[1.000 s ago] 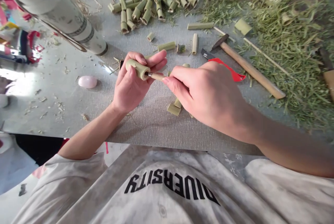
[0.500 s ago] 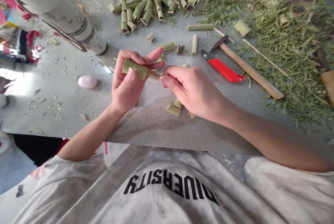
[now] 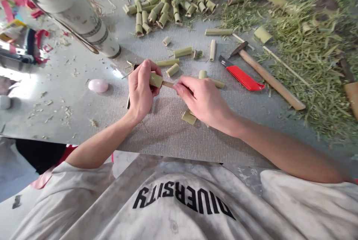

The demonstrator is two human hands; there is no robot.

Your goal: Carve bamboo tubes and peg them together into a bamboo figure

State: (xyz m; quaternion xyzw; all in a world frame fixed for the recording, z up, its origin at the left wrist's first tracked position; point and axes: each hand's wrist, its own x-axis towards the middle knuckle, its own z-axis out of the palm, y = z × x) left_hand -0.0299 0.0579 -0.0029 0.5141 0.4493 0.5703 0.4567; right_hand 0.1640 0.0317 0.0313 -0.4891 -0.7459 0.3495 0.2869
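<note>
My left hand [image 3: 143,87] is wrapped round a short green bamboo piece [image 3: 155,80], whose right end shows past the fingers. A thin wooden stick [image 3: 168,84] runs from that end to my right hand [image 3: 205,100], which pinches it between thumb and forefinger. Whether the stick goes inside the bamboo is too small to tell. Behind my left hand a dark flat object [image 3: 128,100] lies on the table, mostly hidden. Short bamboo pieces [image 3: 172,70] lie just beyond my hands, and a flat bamboo piece [image 3: 189,117] lies nearer to me.
A red-handled cutter [image 3: 244,78] and a hammer [image 3: 268,74] lie to the right, beside heaped green shavings [image 3: 321,57]. Cut bamboo [image 3: 163,9] is piled at the back. A white tumbler [image 3: 81,16] and a pink oval object [image 3: 98,85] are on the left.
The fingers of my left hand have closed round the bamboo piece, covering its left part. My right hand still pinches the stick. The view has shifted slightly.
</note>
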